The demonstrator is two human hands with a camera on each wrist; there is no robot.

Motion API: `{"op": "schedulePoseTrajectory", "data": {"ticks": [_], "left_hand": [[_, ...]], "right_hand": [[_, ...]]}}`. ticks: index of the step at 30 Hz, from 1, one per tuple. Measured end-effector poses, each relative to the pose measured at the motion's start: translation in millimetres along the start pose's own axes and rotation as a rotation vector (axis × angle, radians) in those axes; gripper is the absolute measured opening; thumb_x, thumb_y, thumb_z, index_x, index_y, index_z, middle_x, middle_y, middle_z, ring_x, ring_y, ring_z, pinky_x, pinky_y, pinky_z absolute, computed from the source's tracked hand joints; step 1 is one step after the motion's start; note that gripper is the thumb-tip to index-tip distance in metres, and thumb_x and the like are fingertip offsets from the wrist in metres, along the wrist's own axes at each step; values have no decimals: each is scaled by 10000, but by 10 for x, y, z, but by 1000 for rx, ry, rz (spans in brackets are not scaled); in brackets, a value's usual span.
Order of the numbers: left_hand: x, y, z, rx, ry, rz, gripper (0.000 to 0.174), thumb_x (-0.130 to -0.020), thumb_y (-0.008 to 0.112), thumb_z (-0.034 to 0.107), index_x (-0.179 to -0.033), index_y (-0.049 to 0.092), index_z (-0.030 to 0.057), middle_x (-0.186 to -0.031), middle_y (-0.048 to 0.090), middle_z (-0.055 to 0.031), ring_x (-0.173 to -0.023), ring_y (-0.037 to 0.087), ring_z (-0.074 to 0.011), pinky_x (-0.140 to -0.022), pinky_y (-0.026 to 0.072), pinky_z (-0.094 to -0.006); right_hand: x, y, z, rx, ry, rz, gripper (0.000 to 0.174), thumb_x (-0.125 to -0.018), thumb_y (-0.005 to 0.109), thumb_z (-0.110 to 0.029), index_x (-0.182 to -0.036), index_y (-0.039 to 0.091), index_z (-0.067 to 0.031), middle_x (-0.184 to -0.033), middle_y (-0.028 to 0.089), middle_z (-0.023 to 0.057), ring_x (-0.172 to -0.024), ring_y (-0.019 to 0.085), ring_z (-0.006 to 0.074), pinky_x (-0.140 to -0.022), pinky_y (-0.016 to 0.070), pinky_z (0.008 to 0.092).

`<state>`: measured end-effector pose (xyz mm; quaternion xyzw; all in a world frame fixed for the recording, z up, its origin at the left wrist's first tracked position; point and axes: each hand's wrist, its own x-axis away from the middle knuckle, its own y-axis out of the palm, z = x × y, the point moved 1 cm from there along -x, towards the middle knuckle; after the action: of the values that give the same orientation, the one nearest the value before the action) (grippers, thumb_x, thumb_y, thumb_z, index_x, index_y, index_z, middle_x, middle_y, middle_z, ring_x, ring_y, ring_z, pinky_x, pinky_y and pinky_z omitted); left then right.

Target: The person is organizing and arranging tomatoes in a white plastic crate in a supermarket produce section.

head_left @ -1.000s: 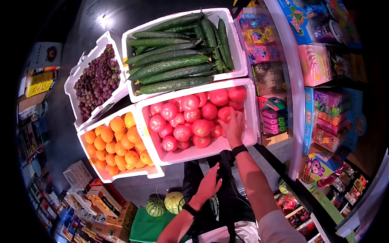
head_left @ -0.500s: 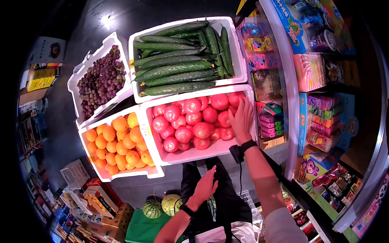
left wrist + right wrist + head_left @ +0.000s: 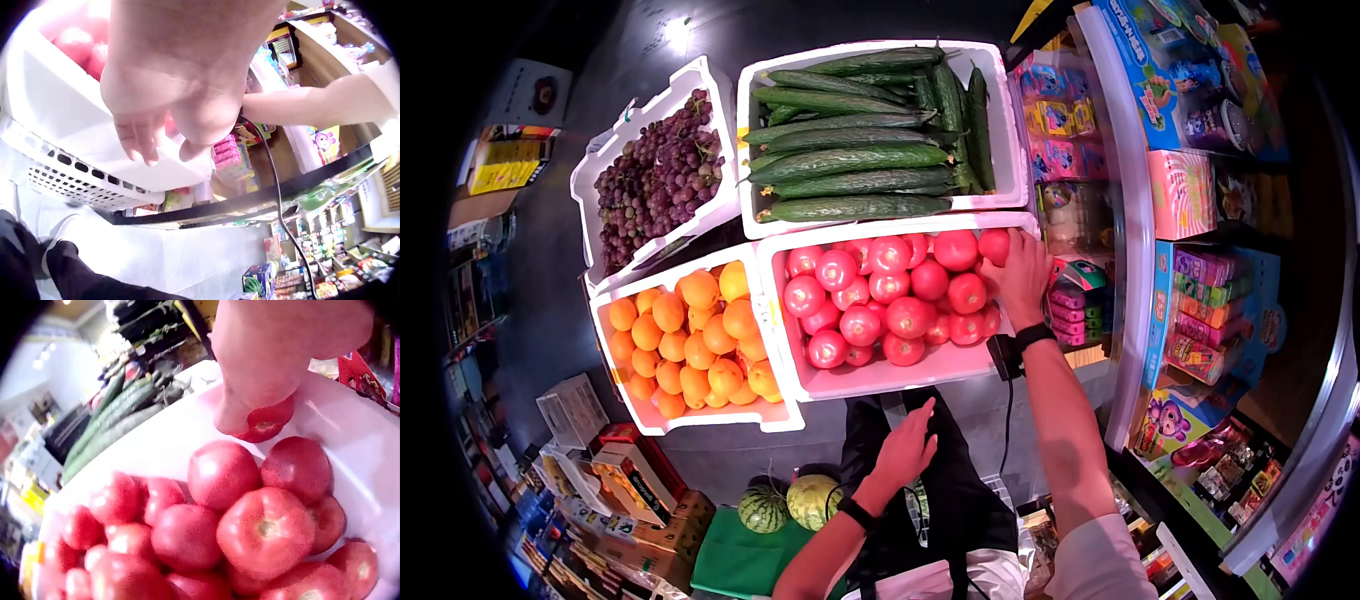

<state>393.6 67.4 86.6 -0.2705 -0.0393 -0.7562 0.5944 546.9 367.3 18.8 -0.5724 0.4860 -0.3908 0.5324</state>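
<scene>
My right hand [image 3: 1022,278] is at the back right corner of a white foam box [image 3: 880,384] of red tomatoes. Its thumb and fingers curl round a tomato [image 3: 270,420] there, close to the inner wall; the palm hides the tomato's upper part in the right wrist view. Several more tomatoes [image 3: 265,531] lie loosely piled just beside it. My left hand [image 3: 903,452] hangs in front of the box, over my dark trousers, with nothing in it. The left wrist view shows its fingers [image 3: 147,147] loosely bent, overlapping the box's outer side.
Behind the tomatoes stands a box of cucumbers [image 3: 850,160]. To the left are oranges [image 3: 690,345] and grapes [image 3: 665,180] in white boxes. Toy shelves [image 3: 1200,300] line the right side. Watermelons [image 3: 813,500] lie low near my legs, and a black cable [image 3: 275,169] hangs from my right wrist.
My right hand has moved from a tomato near the box's right middle to one at the back right corner. The left hand stays loosely in front. The head view has shifted slightly.
</scene>
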Motion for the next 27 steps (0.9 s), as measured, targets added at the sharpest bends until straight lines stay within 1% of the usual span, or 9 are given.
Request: {"op": "schedulePoseTrajectory", "data": {"ticks": [3, 4, 5, 7, 10, 15, 23, 25, 27], "left_hand": [[-226, -170, 137, 72, 21, 109, 625, -891, 651, 78, -1455, 395, -1, -1214, 582, -183, -937, 639, -324, -858, 531, -391], [-324, -220, 178, 109, 15, 140, 614, -901, 654, 87, -1452, 396, -2, -1214, 583, -181, -932, 640, -317, -859, 530, -387], [-419, -275, 207, 145, 6, 172, 604, -912, 656, 97, -1449, 398, -3, -1214, 583, -179, -928, 641, -309, -859, 528, -384], [-619, -376, 297, 253, -29, 194, 612, -928, 665, 121, -1463, 392, 6, -1258, 583, -182, -978, 634, -303, -884, 518, -393], [-859, -564, 531, 364, 53, 287, 703, -904, 726, 187, -1489, 374, 23, -1336, 557, -196, -1090, 612, -329, -948, 498, -398], [-937, -641, 734, 123, 132, 329, 938, -762, 885, 233, -1506, 351, 29, -1418, 502, -194, -1235, 576, -320, -1014, 480, -399], [-560, -370, 417, 145, 54, 260, 901, -692, 911, 227, -1434, 435, 42, -1354, 553, -177, -1214, 601, -317, -987, 508, -391], [-499, -335, 374, 166, 30, 251, 879, -689, 911, 234, -1412, 451, 40, -1327, 568, -172, -1192, 613, -316, -975, 514, -393], [-449, -313, 342, 48, 26, 241, 854, -685, 877, 237, -1413, 461, 76, -1275, 574, -167, -1113, 628, -376, -912, 541, -418]], "right_hand": [[159, -163, 80, -343, 180, -18, 684, -702, 864, -345, -1277, 611, -74, -1177, 652, 147, -1109, 589, 320, -989, 437, 450], [234, -321, 57, -796, 381, -170, 529, -853, 769, -357, -1254, 629, -41, -1160, 675, 160, -1111, 628, 287, -1018, 454, 413], [324, -457, 14, -792, 373, -173, 529, -853, 769, -357, -1254, 629, -41, -1160, 675, 160, -1111, 628, 287, -1018, 454, 413], [530, -597, -74, -1407, 559, -393, 457, -976, 626, -373, -1274, 608, -28, -1192, 666, 127, -1138, 628, 225, -1017, 462, 358], [791, -710, -280, -1802, 738, -528, 454, -1032, 518, -368, -1299, 573, -5, -1200, 657, 86, -1153, 617, 207, -1023, 460, 352], [1175, -895, -577, -1765, 788, -677, 520, -1041, 496, -412, -1327, 529, 22, -1273, 613, 101, -1180, 589, 193, -1039, 443, 340], [1779, -885, -479, -1614, 843, -920, 498, -1090, 402, -374, -1379, 506, 18, -1270, 610, 94, -1165, 596, 152, -983, 473, 309], [1864, -885, -471, -1658, 855, -880, 479, -1057, 518, -317, -1419, 472, -7, -1285, 597, 90, -1139, 609, 153, -951, 498, 313], [1946, -915, -475, -1471, 616, -734, 556, -990, 654, -229, -1458, 433, -25, -1337, 562, 89, -1158, 595, 169, -963, 499, 322]]}}
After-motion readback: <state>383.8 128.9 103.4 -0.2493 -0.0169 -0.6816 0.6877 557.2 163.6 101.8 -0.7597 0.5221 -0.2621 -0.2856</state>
